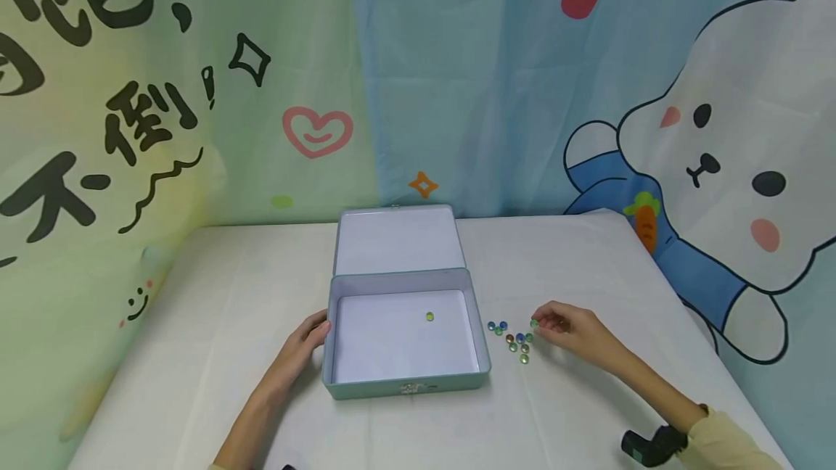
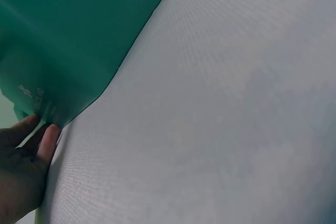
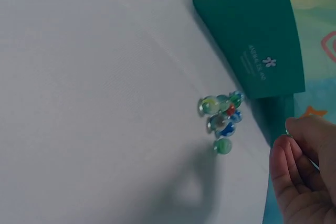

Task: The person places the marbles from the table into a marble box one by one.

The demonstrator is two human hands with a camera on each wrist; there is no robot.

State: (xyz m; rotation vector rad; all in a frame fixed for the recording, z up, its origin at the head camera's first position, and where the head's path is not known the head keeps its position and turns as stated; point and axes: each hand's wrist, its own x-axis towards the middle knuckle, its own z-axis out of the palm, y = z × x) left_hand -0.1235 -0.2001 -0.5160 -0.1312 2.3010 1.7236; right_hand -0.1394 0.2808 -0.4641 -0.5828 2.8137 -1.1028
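Note:
An open green metal box (image 1: pixel 408 385) stands on the table, its light interior facing up. One yellow-green marble (image 1: pixel 429 316) lies inside it, towards the right. At the box's left wall my left hand (image 1: pixel 302 347) holds the edge with bent fingers; the left wrist view shows the fingertips (image 2: pixel 49 139) against the green side. To the right of the box several glass marbles (image 1: pixel 520 338) lie in a loose cluster, blue, green and reddish. Just past them my right hand (image 1: pixel 575 331) pinches a small green marble (image 1: pixel 533 323) between thumb and fingertips, mostly hidden in the right wrist view.
The box's lid (image 1: pixel 398 241) is folded back behind it, still joined along the rear edge. A white cloth (image 1: pixel 255 267) covers the table. Behind hangs a printed curtain (image 1: pixel 451 78). A black wrist device (image 1: pixel 653 444) sits on the right wrist.

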